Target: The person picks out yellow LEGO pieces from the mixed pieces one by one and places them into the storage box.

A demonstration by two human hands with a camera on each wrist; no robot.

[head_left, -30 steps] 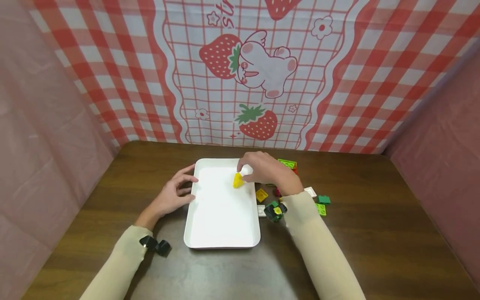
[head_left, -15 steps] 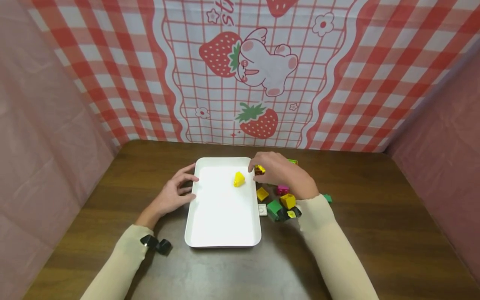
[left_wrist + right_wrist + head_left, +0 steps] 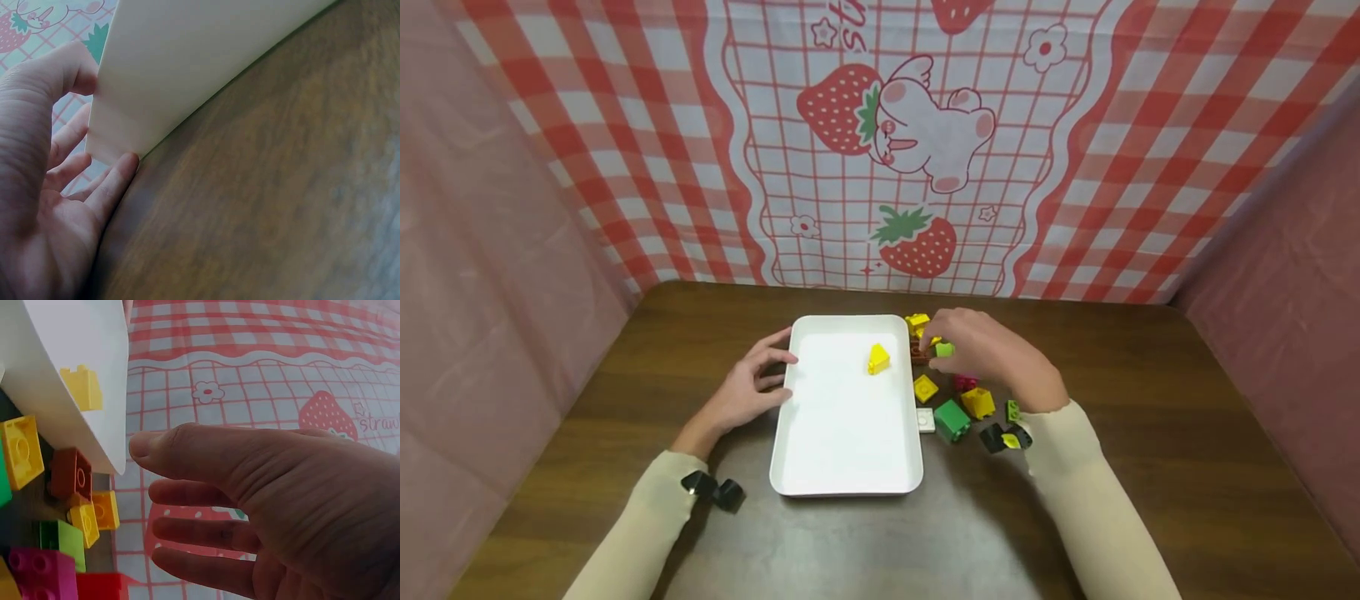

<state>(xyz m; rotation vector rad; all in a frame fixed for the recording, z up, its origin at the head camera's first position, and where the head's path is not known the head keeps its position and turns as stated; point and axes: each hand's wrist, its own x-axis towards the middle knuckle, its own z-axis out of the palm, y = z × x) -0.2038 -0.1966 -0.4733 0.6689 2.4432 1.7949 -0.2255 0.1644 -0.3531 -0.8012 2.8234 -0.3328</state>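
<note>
A white tray (image 3: 846, 433) lies on the table, with a yellow sloped brick (image 3: 877, 359) in its upper right part. My left hand (image 3: 745, 392) touches the tray's left side with spread fingers; in the left wrist view, fingertips (image 3: 128, 164) meet the outer wall near the table. Over the loose bricks to the right of the tray hovers my right hand (image 3: 981, 346), thumb and fingers apart. The right wrist view shows nothing between them. Nearest below it are a brown brick (image 3: 72, 475), yellow bricks (image 3: 87, 522) and a light green brick (image 3: 62, 544).
Nearer to me lie a dark green brick (image 3: 952, 420), a yellow brick (image 3: 978, 403), a flat yellow brick (image 3: 925, 387), a white piece (image 3: 926, 420) and a magenta brick (image 3: 966, 382). A checked strawberry cloth (image 3: 917, 250) hangs behind the table.
The right hand has let go of the yellow sloped brick, which now stays in the tray. It has moved right, out over the loose bricks. The left hand has hardly moved.
</note>
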